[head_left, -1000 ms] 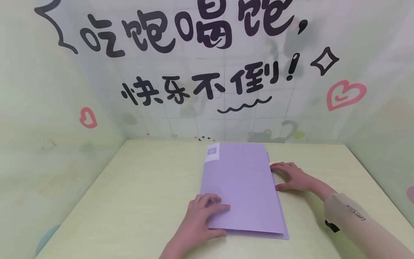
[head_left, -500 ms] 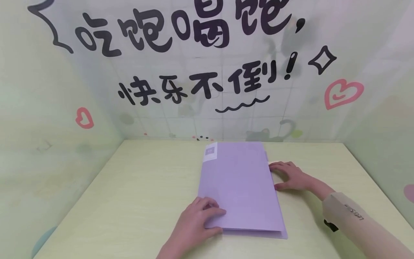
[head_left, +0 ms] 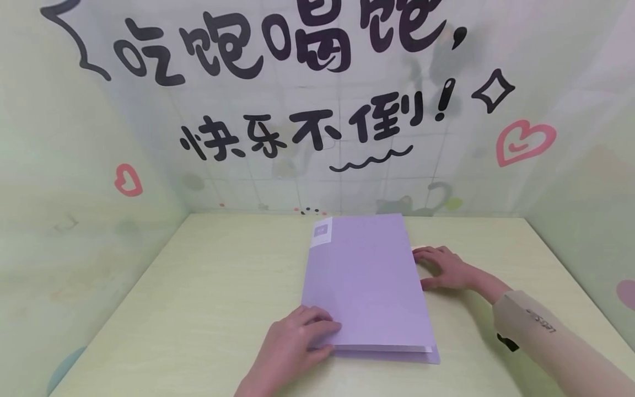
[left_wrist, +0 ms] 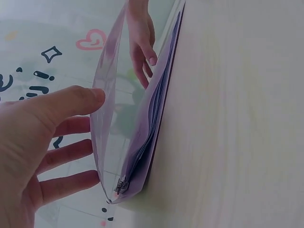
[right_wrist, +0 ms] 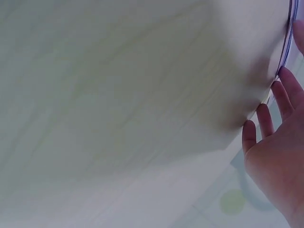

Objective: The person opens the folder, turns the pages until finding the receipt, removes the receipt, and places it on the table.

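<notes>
A purple folder point(head_left: 364, 281) lies upright to me on the table, a white label point(head_left: 321, 230) at its upper left. My left hand point(head_left: 292, 342) is at its lower left corner, fingertips on the cover and thumb by the near edge. In the left wrist view the cover point(left_wrist: 105, 71) bows away from the inner sheets point(left_wrist: 154, 102), and a dark clip point(left_wrist: 122, 185) shows by the spine. My right hand point(head_left: 448, 270) touches the folder's right edge with thumb and fingers apart. In the right wrist view its fingertips meet the edge low against the tabletop.
The pale wooden table point(head_left: 213, 286) runs back to a curtain-like backdrop point(head_left: 278, 187) with black lettering and pink hearts. Similar printed panels rise on the left point(head_left: 64, 165) and right point(head_left: 595, 209). A beige sleeve point(head_left: 541, 325) covers the right forearm.
The left hand has slid slightly left and off the cover's middle. The cover's near edge has lifted a little, so the gap below it looks wider. The right hand stays at the right edge.
</notes>
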`<state>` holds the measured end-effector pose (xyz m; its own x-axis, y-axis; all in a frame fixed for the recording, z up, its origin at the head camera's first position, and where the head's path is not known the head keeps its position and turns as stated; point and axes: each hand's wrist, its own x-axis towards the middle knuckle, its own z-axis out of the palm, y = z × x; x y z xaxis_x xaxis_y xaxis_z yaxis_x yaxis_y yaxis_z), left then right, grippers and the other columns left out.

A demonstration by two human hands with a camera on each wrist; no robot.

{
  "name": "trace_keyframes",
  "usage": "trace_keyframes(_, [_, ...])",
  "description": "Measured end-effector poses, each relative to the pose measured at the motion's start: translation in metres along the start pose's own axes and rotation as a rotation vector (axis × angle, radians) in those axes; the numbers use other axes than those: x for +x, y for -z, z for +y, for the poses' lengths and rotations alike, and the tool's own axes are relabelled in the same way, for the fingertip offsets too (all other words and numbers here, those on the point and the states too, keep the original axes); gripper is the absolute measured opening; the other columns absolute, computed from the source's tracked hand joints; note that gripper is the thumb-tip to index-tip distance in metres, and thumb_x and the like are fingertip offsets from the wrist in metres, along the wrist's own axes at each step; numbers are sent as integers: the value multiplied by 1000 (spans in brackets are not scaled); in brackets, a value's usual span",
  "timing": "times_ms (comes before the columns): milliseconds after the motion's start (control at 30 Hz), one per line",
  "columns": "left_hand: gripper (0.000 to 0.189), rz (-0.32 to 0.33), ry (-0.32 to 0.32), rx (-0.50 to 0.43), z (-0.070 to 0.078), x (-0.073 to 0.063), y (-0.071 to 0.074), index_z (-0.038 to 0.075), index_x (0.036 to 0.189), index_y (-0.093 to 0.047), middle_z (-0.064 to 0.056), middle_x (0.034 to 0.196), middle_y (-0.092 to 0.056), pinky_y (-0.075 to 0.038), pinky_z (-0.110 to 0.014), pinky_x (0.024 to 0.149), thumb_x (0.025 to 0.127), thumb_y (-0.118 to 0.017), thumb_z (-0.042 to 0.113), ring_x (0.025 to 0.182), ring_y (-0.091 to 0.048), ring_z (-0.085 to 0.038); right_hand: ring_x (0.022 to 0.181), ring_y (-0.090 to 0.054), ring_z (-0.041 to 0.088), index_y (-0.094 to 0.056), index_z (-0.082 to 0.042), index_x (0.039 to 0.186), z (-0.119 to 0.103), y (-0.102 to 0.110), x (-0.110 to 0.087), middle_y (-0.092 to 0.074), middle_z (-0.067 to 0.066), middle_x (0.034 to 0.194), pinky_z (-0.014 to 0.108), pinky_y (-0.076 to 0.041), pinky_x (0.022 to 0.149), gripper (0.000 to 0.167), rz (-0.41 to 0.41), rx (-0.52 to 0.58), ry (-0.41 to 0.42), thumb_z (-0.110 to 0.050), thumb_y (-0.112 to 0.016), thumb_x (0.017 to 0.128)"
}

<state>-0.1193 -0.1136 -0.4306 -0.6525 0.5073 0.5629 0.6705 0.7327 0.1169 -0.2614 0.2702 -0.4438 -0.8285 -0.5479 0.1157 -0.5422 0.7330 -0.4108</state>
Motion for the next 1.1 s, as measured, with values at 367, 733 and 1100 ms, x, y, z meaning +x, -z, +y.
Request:
trace_keyframes(367, [38, 153, -92, -63, -11, -9, 3, 27, 100, -77, 13, 102, -68, -55, -12, 76, 65, -87, 17, 93, -67, -3, 121, -47, 47, -57, -4, 133, -1, -2, 2, -56, 18, 140, 67, -40, 95, 68, -5, 0, -16, -36, -81, 78])
trace_keyframes(733, [48, 247, -54, -318, -17, -18, 4, 16, 113, -72, 4, 103, -67, -55, -8, 74, 69, -75, -4, 85, -68, -9, 124, -51, 41, -58, -5, 133, 3, -4, 0, -58, 17, 138, 53, -38, 100, 66, 16, -14, 50, -37, -80, 79])
trace_keyframes(1100, [55, 221, 182, -487, -11, -32, 9, 15, 117, -69, 5, 100, -63, -58, -12, 68, 72, -73, -16, 93, -70, -12, 126, -49, 41, -54, -5, 137, -1, -1, 0, -57, 16, 141, 56, -36, 100, 70, -8, 14, 30, -38, -79, 81])
